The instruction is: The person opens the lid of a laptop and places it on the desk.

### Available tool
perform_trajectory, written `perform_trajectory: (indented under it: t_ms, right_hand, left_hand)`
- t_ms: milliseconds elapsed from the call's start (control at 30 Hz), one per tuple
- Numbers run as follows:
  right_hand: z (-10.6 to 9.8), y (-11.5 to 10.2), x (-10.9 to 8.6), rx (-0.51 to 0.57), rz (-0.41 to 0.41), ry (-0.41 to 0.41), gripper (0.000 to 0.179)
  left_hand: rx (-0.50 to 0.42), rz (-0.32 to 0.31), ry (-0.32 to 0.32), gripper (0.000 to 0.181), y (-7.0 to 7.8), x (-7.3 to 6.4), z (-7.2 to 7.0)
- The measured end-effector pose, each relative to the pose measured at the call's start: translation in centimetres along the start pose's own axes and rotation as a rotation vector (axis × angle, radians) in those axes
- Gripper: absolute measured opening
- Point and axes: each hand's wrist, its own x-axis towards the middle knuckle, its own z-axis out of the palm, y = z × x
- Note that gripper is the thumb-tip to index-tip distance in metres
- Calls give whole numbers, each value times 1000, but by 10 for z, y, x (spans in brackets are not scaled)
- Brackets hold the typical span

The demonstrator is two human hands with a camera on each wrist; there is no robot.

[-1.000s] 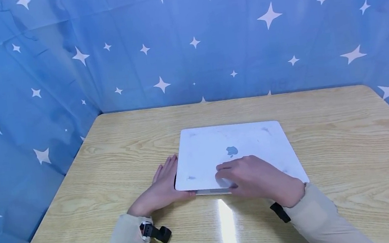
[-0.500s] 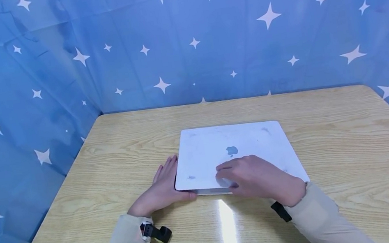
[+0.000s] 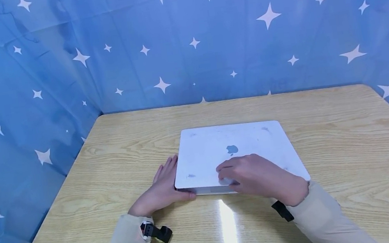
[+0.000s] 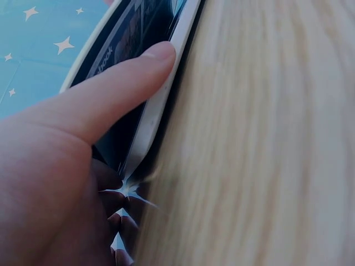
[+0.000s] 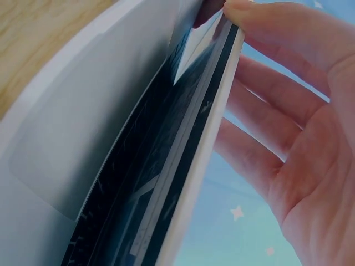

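Observation:
A silver laptop (image 3: pixel 199 154) with an apple logo lies on the table, its lid raised a little from the base. My right hand (image 3: pixel 258 177) pinches the lid's front edge near the middle, the thumb below and fingers over the top. In the right wrist view, the keyboard (image 5: pixel 105 194) and dark screen show in the narrow gap beside my right hand (image 5: pixel 305 116). My left hand (image 3: pixel 163 188) holds the base at its front left corner. Its thumb (image 4: pixel 138 72) lies on the base's front edge, while the other fingers stretch along the left side.
The wooden table (image 3: pixel 351 149) extends around the laptop on all sides. A blue curtain (image 3: pixel 241 27) with white stars hangs behind it and at the left. Black wrist straps (image 3: pixel 154 232) sit over both sleeves.
The lid's front edge has risen slightly with my right hand, so the gap above the base is wider and my left thumb shows more. My left hand stays nearly still.

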Motion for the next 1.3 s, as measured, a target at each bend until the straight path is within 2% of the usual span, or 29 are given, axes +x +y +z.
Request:
perform_trajectory:
  t_ms: [367, 600, 767, 1033, 1300]
  right_hand:
    - [-5, 0, 2, 21, -8, 45, 15]
    - [-7, 3, 2, 2, -66, 140, 14]
    - [-11, 4, 1, 13, -81, 155, 13]
    - [-14, 6, 1, 1, -97, 207, 13]
    - [-18, 5, 1, -46, -101, 267, 19]
  left_hand:
    - [-30, -27, 24, 113, 0, -1, 1]
    - [-58, -13, 40, 113, 1, -2, 0]
    - [-66, 2, 52, 112, 2, -2, 0]
    - [-51, 34, 60, 105, 2, 0, 0]
    - [-64, 17, 47, 98, 0, 0, 0]
